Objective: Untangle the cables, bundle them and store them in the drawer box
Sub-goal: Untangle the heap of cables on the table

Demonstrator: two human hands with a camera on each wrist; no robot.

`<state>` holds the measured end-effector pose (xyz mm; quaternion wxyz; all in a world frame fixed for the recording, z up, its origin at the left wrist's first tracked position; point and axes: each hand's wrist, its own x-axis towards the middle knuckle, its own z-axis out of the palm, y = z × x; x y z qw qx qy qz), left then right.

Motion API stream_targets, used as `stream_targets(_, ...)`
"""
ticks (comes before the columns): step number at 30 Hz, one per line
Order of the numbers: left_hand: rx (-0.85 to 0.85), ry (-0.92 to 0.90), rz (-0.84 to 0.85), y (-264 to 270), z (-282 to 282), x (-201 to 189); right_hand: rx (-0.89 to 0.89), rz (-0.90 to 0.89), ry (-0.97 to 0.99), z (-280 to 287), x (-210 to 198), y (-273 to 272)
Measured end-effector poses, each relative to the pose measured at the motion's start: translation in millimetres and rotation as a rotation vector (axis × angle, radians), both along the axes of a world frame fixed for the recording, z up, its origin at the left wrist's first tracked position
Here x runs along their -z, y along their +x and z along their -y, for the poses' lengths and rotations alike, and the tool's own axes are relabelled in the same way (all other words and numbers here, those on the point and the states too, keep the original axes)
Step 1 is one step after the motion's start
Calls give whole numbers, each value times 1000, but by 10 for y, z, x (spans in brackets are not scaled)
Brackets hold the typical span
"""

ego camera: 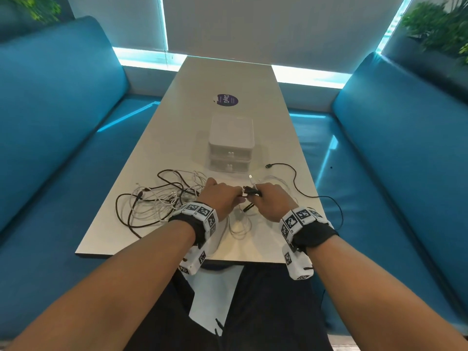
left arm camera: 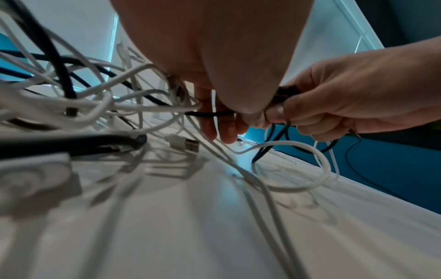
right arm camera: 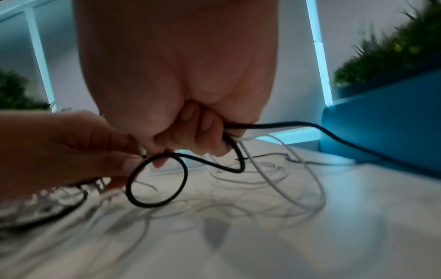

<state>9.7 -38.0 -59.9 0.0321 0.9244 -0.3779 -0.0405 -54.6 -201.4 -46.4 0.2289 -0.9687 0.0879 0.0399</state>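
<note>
Now both hands, left hand [ego camera: 219,198] & right hand [ego camera: 272,201], pinch 1 black cable [right arm camera: 157,188] above the table [ego camera: 228,79]; tangled cables [ego camera: 162,198] lie left, w/ 1 two-drawer box [ego camera: 231,145] behind. Sticker [ego camera: 224,100] reads "ClayG".

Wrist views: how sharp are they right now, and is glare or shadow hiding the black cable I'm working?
Left wrist view: cable tangle at the left edge blurs, but the black cable at the left hand reads clearly. Right wrist view: table is smeared, with soft cable shadows; the black loop stays distinct below the right hand. Head view: sharpest, no glare on the cables.
</note>
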Motion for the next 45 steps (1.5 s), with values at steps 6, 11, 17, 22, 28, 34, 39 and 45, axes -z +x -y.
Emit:
stream_targets(6,-14,107,53,159,-181,2,203,-49,-349,389,-3,-150)
stream_targets(11,0,99,58,86,-48,68,299,-24,-252,362,-27,-125)
stream_targets(17,-19,83,85,45,26,52,204,126,-130,173,-128,-23)
stream_targets(22,-26,57,56,26,62,-3,-54,46,-87,-36,-103,-28)
stream_targets(28,-5,43,36,21,27,-25,6,36,-153,-6,0,24)
stream_targets(34,-7,92,53,168,-128,6,177,11,-285,275,-7,-50)
stream_targets(39,6,97,83,114,-95,18,221,26,-176,187,-33,-41)
stream_targets(45,-11,61,69,49,-8,-18,-32,61,-49,-154,-108,1)
